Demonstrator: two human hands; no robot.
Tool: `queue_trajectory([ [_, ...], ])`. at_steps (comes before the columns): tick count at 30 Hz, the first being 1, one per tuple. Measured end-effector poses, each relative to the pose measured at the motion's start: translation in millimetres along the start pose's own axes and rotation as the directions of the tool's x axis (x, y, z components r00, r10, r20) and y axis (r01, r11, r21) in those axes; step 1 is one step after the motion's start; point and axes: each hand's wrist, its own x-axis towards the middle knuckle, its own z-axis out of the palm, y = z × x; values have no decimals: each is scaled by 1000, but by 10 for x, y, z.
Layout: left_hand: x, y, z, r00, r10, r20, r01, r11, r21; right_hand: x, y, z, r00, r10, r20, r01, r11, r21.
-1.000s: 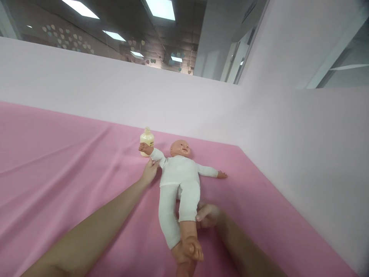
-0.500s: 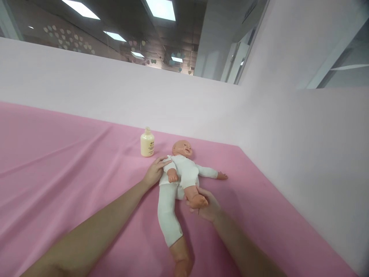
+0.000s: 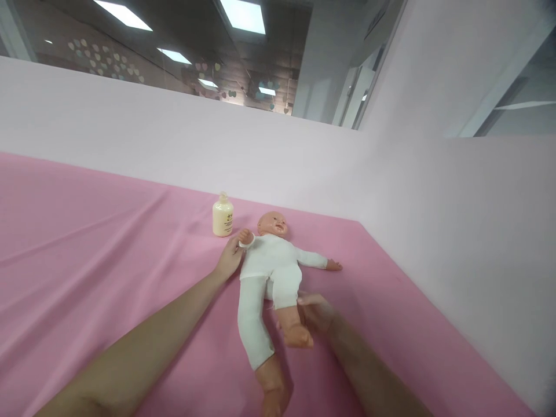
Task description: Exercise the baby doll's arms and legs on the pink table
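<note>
Two bare hands hold a baby doll (image 3: 269, 263) that lies on its back on the pink cloth (image 3: 87, 231). At the doll's raised arm, on the side nearer the cream bottle (image 3: 222, 216), the left hand (image 3: 229, 260) grips the sleeve with fingers curled. At the doll's bent leg, on the side away from the bottle, the right hand (image 3: 316, 313) clasps the bare calf just above the foot. Its other leg lies straight between the two forearms. Beyond the doll's head stands the bottle, upright, near the pale partition wall (image 3: 130, 133).
</note>
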Motion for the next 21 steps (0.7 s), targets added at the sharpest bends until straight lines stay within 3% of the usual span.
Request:
queue_trajectory([
  [5,8,-41,-23,998,-2,-61,10,991,133,-36,68,-195,973,170,158,-163,985,-56],
  [9,-20,-32,-82,999,-24,-45,38,940,340,-76,127,-375,979,156,131,-151,987,-48],
  [13,-57,18,-94,992,-122,-23,117,852,511,-126,76,-449,983,153,102,-146,987,-73],
  [17,-104,121,-100,975,-223,26,153,744,650,-193,-19,-430,979,204,-23,-206,969,-135],
  [21,-197,274,-110,958,-257,129,81,671,737,-255,-87,-340,959,194,-204,-232,956,-180],
])
